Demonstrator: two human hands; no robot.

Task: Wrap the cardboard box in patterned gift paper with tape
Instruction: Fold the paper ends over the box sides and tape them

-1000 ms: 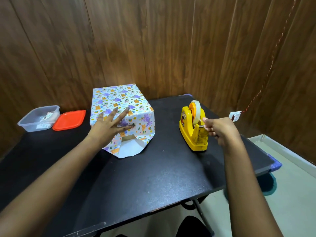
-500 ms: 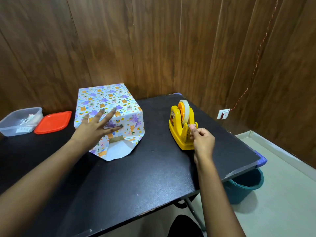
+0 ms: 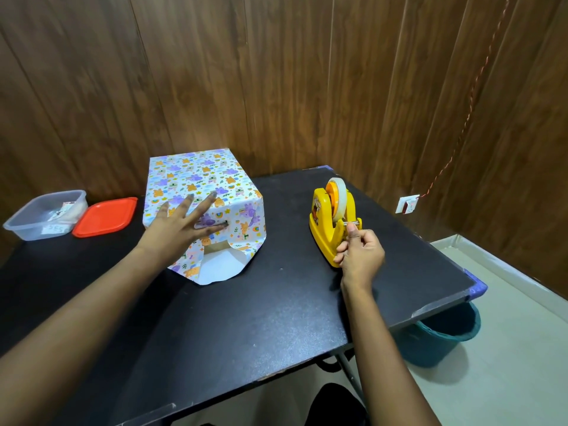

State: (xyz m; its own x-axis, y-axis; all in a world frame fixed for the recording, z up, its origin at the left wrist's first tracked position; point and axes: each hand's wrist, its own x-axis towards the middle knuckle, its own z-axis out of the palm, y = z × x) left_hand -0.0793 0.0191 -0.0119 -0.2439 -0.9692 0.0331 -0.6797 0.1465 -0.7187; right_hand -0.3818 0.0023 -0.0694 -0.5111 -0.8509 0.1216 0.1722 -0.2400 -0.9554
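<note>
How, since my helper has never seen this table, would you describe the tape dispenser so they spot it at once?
Start at the black table. On its right half, right of the paper-wrapped box, stands the tape dispenser, with the right hand at its near end. It is the only yellow thing there, carrying a pale tape roll on an orange hub.

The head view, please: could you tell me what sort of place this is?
Probably a corner of a small indoor room, perhaps at home: dark wood-panelled walls meet behind a black table, and a teal bucket stands on the pale floor by the table's edge.
</note>
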